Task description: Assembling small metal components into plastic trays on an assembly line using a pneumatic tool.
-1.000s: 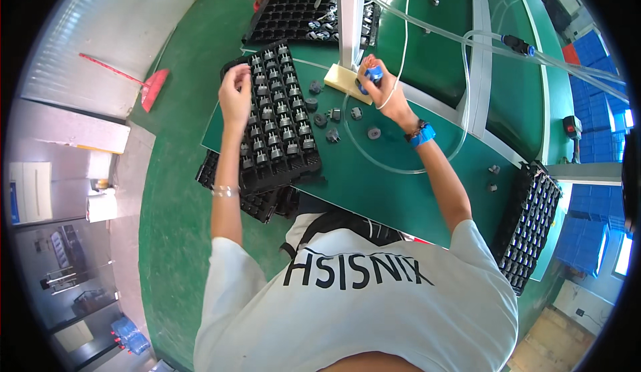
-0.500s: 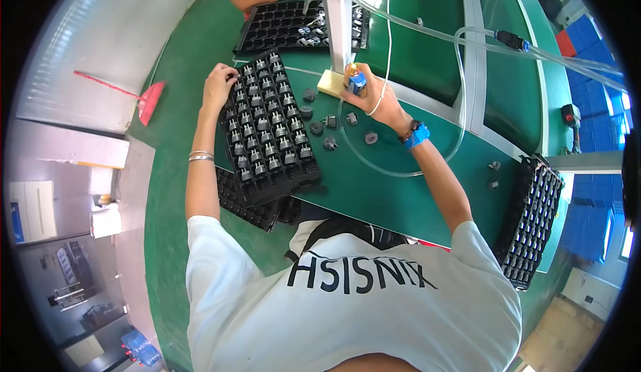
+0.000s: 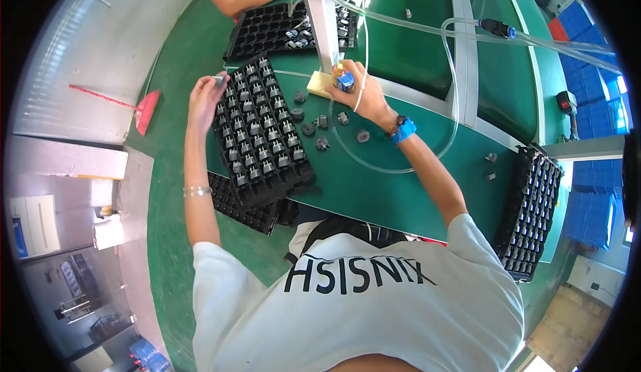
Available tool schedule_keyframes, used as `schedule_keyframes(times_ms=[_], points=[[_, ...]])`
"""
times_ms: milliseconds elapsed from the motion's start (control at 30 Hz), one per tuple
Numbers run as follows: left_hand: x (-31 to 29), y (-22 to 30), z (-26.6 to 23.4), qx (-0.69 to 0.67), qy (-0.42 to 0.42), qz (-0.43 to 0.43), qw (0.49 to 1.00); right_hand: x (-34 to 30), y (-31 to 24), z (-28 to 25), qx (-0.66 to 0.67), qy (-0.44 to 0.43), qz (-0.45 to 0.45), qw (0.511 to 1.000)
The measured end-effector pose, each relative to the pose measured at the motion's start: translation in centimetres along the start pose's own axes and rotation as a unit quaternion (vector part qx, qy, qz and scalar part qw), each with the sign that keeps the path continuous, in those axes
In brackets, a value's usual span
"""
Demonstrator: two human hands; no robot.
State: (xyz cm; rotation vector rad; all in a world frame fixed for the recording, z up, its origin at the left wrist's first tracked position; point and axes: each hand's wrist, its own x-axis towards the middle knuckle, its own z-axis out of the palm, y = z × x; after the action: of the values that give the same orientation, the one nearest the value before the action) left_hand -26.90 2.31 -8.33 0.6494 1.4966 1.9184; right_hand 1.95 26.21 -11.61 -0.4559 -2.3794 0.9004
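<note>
Seen from above, a person in a white shirt (image 3: 360,325) with bold black lettering (image 3: 360,277) works at a green bench (image 3: 394,205). The left hand (image 3: 203,101) pinches a small grey part (image 3: 219,79) between thumb and fingers, just beyond the upper left edge of a black tray (image 3: 287,183) filled with rows of pronged plug pieces (image 3: 254,128). The right hand (image 3: 366,97) is curled around a blue and amber object (image 3: 343,79), its exact kind unclear, beside a pale yellow block (image 3: 319,84). Loose grey parts (image 3: 322,143) lie between the tray and the right forearm. Markings on the blue object are too small to read.
</note>
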Motion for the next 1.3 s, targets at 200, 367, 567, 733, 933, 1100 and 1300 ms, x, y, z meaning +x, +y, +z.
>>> schedule_keyframes(times_ms=[200, 367, 567, 733, 933, 1100, 1300], points=[[-8.8, 0.3, 5.0, -0.146, -0.011, -0.047, 0.988, 1.7, 3.4, -0.1, 0.114, 0.142, 0.041, 0.982], [-14.6, -0.2, 8.1, -0.194, -0.006, -0.093, 0.977, 5.3, 11.0, -4.6, -0.124, 0.218, 0.114, 0.961], [-17.8, -1.3, 11.7, -0.197, -0.016, -0.062, 0.978, 6.7, 15.3, -5.8, -0.168, 0.245, 0.086, 0.951], [-17.8, -1.2, 15.5, -0.183, -0.02, -0.026, 0.983, 6.4, 13.8, -7.1, -0.237, 0.277, 0.046, 0.93], [-17.6, -1.1, 18.8, -0.142, -0.037, 0.038, 0.988, 1.0, -1.5, -6.7, 0.321, 0.093, 0.157, 0.929], [-17.3, -0.3, 20.6, -0.106, -0.041, 0.102, 0.988, -4.0, -8.8, -4.8, 0.659, -0.116, 0.218, 0.711], [-17.7, 0.0, 21.3, -0.113, -0.048, 0.102, 0.987, -5.5, -10.3, -4.7, 0.649, -0.164, 0.264, 0.695]])
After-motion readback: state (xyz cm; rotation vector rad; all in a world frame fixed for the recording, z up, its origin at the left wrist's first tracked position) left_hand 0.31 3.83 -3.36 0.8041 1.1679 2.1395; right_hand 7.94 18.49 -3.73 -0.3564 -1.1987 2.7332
